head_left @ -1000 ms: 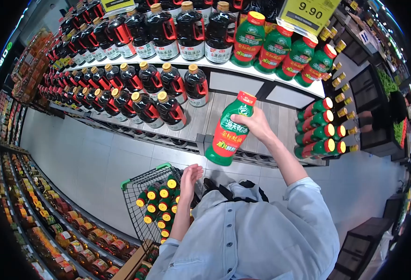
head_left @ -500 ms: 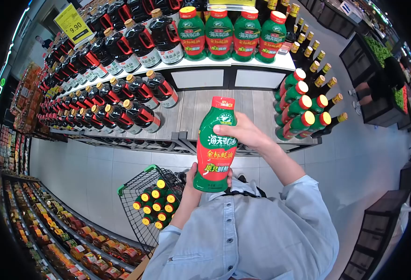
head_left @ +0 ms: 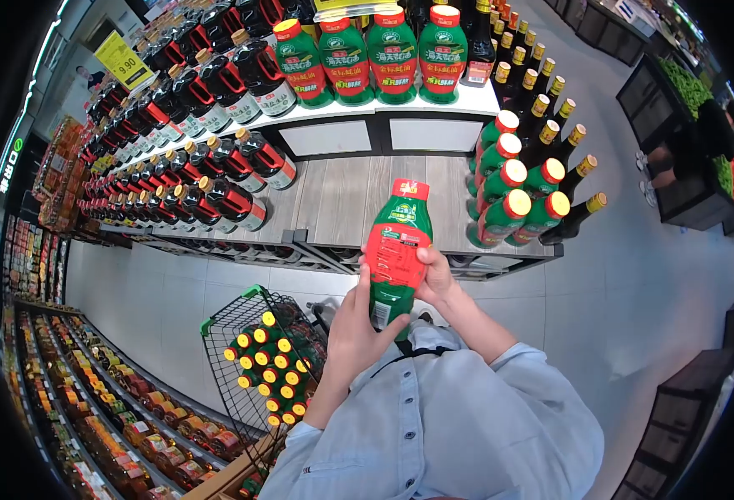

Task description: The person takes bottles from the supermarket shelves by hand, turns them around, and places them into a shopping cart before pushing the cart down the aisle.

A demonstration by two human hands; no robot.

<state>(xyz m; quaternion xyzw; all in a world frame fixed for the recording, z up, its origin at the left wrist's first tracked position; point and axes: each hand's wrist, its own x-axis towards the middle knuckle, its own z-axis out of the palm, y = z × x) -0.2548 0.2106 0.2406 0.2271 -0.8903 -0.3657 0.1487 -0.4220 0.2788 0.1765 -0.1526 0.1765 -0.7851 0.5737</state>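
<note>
A green bottle (head_left: 399,250) with a red cap stands upright between my hands in front of my chest, its red back label with small print facing me. My left hand (head_left: 357,329) wraps round the lower left side, near a barcode. At the right side of the label, my right hand (head_left: 439,279) grips the bottle. Beyond it is a wooden shelf (head_left: 325,200). Four similar bottles (head_left: 394,67) stand on the white upper shelf. Several more green bottles (head_left: 500,196) stand at the shelf's right end.
A wire cart (head_left: 238,367) holding yellow-capped bottles is at lower left. Dark sauce bottles (head_left: 234,196) fill the left shelves. Tall dark bottles (head_left: 584,218) stand at the right corner. A person (head_left: 671,162) is near the produce stand at far right.
My left hand has come up to the bottle and now holds it. The bottle has turned from its front label to its back label, and my right hand has moved lower. The view has shifted right.
</note>
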